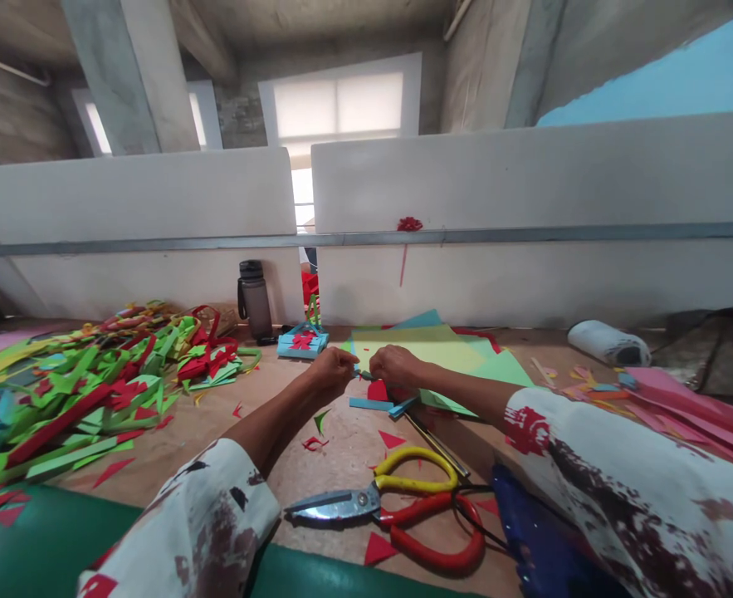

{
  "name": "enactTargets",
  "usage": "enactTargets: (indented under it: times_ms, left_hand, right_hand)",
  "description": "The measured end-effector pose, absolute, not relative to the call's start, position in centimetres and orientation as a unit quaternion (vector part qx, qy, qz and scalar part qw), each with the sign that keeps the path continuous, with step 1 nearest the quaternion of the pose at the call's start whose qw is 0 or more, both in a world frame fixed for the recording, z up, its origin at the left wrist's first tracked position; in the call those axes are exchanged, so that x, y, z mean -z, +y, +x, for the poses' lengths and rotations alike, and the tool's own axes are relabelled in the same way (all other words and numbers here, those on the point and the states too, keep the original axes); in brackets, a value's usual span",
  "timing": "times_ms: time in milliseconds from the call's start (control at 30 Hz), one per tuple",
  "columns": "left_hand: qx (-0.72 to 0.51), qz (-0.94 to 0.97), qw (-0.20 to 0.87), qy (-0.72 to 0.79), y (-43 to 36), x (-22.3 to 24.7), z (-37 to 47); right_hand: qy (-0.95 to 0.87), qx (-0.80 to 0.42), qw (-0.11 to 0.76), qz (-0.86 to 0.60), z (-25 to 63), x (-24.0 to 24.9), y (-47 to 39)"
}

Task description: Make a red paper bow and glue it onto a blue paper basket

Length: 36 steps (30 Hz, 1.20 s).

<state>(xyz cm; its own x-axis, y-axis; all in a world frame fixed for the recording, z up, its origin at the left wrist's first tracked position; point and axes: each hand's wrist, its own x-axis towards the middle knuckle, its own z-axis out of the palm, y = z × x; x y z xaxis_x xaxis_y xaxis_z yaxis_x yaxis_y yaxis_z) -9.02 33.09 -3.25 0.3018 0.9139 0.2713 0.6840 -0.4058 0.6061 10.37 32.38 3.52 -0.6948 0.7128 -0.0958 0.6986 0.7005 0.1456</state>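
My left hand (336, 367) and my right hand (397, 369) are close together over the table, both with fingers pinched. A small bluish piece (364, 375) shows between my fingertips; it is too small to name. Under my right hand lie a red paper piece (377, 390) and blue paper strips (372, 404). Scissors (366, 501) with one yellow and one red handle lie nearer to me, with a thin metallic rod (436, 444) beside them. Just beyond my left hand stands a small blue paper basket (302, 344) with a red paper flower on its front.
A big heap of cut paper strips (105, 390) covers the left side. Yellow and green paper sheets (484, 365) lie behind my right hand. A dark bottle (254, 303) stands at the back. Pink sheets (690, 407) and a white roll (608, 342) are on the right.
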Motion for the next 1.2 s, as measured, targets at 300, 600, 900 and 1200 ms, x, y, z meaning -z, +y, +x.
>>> enactTargets:
  times_ms: [300,600,900,1200]
  left_hand:
    - [-0.299,0.786,0.19,0.507,32.9,3.2,-9.0]
    - [-0.297,0.787,0.191,0.505,32.9,2.9,-9.0]
    - [-0.296,0.788,0.185,0.506,32.8,2.9,-9.0]
    - [-0.297,0.788,0.187,0.506,32.5,2.8,-9.0]
  right_hand:
    - [0.923,0.028,0.078,0.376,10.1,-3.8,33.2]
    - [0.923,0.008,0.109,0.369,9.8,-4.4,32.6]
    - [0.923,-0.061,0.132,0.356,9.2,-4.0,31.8]
    - [0.922,-0.077,0.124,0.36,9.2,-3.9,31.9]
